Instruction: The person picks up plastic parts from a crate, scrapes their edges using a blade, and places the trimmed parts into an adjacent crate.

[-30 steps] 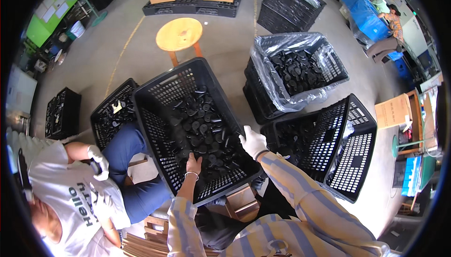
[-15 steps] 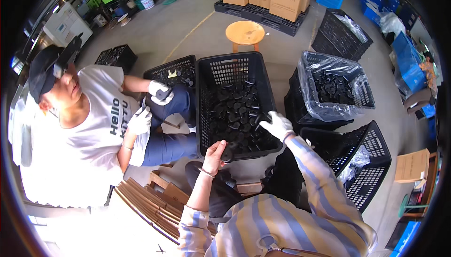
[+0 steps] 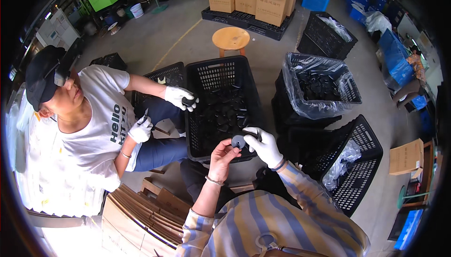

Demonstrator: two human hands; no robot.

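Observation:
My bare left hand (image 3: pixel 223 159) pinches a round dark disc (image 3: pixel 238 141) with a small hole in its middle. My right hand (image 3: pixel 264 148), in a white glove, meets it from the right. Its fingers are closed on a small black part (image 3: pixel 250 134) against the disc's edge; the part's shape is mostly hidden. Both hands are over the near edge of a black plastic crate (image 3: pixel 257 111), which holds a heap of black round parts (image 3: pixel 224 111). At the left, a co-worker's gloved hand (image 3: pixel 181 98) holds a black part over the crate's side, and the other gloved hand (image 3: pixel 141 130) holds a slim tool.
A plastic-lined crate of black parts (image 3: pixel 324 109) stands to the right, with a tilted crate (image 3: pixel 364 172) nearer me. Beyond are a wooden stool (image 3: pixel 230 38) and cartons (image 3: pixel 270 3) on a black pallet. Flattened cardboard (image 3: pixel 136 214) lies at lower left.
My right hand has come left and nearer from over the crate to meet my left hand, which has risen slightly with the disc. The co-worker's gloved hand has reached toward the crate.

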